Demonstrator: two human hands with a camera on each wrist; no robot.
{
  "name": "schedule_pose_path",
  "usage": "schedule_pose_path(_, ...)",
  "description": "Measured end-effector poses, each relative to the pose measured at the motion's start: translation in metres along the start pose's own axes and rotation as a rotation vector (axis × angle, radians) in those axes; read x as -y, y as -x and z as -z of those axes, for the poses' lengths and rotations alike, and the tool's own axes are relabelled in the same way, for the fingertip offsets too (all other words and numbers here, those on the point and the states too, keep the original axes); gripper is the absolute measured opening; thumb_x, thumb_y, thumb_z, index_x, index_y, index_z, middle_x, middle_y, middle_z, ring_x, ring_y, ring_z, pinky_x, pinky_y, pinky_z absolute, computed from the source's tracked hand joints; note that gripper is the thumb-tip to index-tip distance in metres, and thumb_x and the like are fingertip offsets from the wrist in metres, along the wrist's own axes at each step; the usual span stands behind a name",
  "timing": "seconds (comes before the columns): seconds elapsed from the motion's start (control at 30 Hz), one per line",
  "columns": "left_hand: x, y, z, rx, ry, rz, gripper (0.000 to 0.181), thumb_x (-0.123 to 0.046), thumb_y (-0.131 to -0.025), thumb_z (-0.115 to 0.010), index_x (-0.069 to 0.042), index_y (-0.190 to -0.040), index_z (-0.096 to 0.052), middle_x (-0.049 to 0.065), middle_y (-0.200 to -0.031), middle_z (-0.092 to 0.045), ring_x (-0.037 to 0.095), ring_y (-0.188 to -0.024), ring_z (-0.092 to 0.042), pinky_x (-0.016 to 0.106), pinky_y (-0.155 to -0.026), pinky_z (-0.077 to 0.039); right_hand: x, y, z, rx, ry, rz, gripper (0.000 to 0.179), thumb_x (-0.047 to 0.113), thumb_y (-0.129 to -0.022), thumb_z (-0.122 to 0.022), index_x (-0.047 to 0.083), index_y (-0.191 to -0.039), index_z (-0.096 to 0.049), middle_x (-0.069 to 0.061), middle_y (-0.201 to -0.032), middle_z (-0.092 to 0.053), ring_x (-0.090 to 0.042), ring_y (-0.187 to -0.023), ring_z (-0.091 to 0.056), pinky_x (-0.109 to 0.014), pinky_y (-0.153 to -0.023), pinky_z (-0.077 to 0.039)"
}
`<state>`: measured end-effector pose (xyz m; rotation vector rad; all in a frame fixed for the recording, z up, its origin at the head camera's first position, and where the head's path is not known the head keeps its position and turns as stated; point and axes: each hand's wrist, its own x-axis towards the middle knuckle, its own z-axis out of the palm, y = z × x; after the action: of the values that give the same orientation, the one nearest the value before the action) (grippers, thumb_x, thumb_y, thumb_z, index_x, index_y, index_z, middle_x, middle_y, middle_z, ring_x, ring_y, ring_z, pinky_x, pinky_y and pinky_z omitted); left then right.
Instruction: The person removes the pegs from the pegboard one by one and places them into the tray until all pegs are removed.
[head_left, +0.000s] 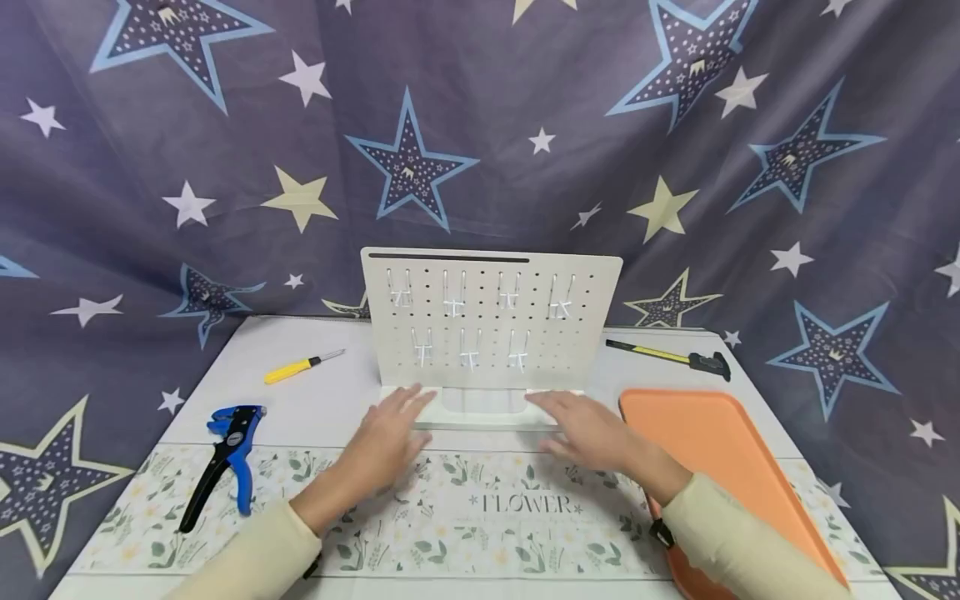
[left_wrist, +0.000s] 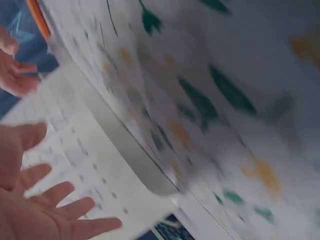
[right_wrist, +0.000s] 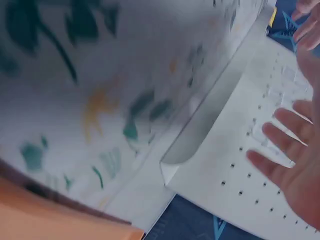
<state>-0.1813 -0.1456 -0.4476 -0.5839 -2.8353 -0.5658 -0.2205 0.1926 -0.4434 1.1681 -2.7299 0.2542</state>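
Note:
A white pegboard (head_left: 558,350) stands upright at the back middle of the table, with several clear hooks (head_left: 469,358) in its holes and a base ledge (head_left: 480,422) along its foot. My left hand (head_left: 386,437) hovers by the left end of this ledge, fingers spread and holding nothing. Over the right end is my right hand (head_left: 588,429), also empty, its fingers stretched toward the board. Both wrist views show spread fingers (left_wrist: 75,207) in front of the perforated panel (right_wrist: 240,170).
To the left lie a yellow-handled screwdriver (head_left: 292,371) and a blue and black wire stripper (head_left: 234,454). An orange tray (head_left: 697,450) sits at the right, partly under my right sleeve. Behind it is a black and yellow caliper-like tool (head_left: 675,357). A star-patterned curtain (head_left: 510,192) hangs behind.

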Motion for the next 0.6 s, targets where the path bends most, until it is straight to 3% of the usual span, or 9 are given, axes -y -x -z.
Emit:
schedule_pose_path(0.07, 0.01, -0.005, 0.007, -0.123, 0.066, 0.045, 0.06, -0.016, -0.093, -0.073, -0.007, -0.147, -0.049, 0.02, -0.15, -0.049, 0.041, -0.137, -0.05, 0.061, -0.109, -0.044, -0.006, -0.01, 0.0, -0.136, 0.026, -0.033, 0.06, 0.031, -0.089, -0.079, 0.009, -0.139, -0.056, -0.01, -0.128, -0.068, -0.026, -0.113, -0.068, -0.043, -0.094, -0.057)
schedule_pose_path(0.17, 0.025, -0.016, 0.017, -0.292, 0.141, 0.15, 0.053, -0.01, -0.094, -0.07, -0.001, -0.142, -0.05, 0.021, -0.139, -0.054, 0.038, -0.126, -0.057, 0.053, -0.103, -0.05, -0.015, -0.026, -0.004, -0.31, 0.072, -0.068, 0.042, 0.022, -0.086, -0.082, 0.011, -0.122, -0.066, -0.005, -0.11, -0.072, -0.019, -0.094, -0.071, -0.035, -0.076, -0.059)
schedule_pose_path(0.3, 0.039, -0.036, 0.028, -0.43, 0.253, 0.335, 0.054, -0.01, -0.096, -0.064, 0.001, -0.145, -0.044, 0.023, -0.135, -0.052, 0.04, -0.118, -0.06, 0.051, -0.099, -0.051, -0.022, -0.047, -0.012, -0.408, 0.124, -0.11, 0.033, 0.021, -0.085, -0.083, 0.015, -0.114, -0.069, -0.002, -0.105, -0.071, -0.017, -0.087, -0.069, -0.032, -0.067, -0.056)
schedule_pose_path(0.43, 0.047, -0.057, 0.033, -0.44, 0.41, 0.433, 0.056, -0.013, -0.098, -0.061, -0.001, -0.149, -0.04, 0.023, -0.139, -0.049, 0.04, -0.124, -0.058, 0.05, -0.106, -0.048, -0.027, -0.062, -0.018, -0.425, 0.155, -0.15, 0.031, 0.021, -0.085, -0.083, 0.018, -0.112, -0.069, 0.0, -0.109, -0.07, -0.019, -0.087, -0.068, -0.032, -0.061, -0.054)
schedule_pose_path(0.6, 0.057, -0.076, 0.033, -0.43, 0.522, 0.446, 0.052, -0.015, -0.1, -0.062, -0.001, -0.146, -0.044, 0.021, -0.137, -0.054, 0.038, -0.124, -0.06, 0.048, -0.106, -0.05, -0.03, -0.074, -0.027, -0.466, 0.184, -0.159, 0.027, 0.016, -0.084, -0.083, 0.018, -0.109, -0.072, 0.001, -0.108, -0.071, -0.019, -0.089, -0.071, -0.031, -0.062, -0.056)
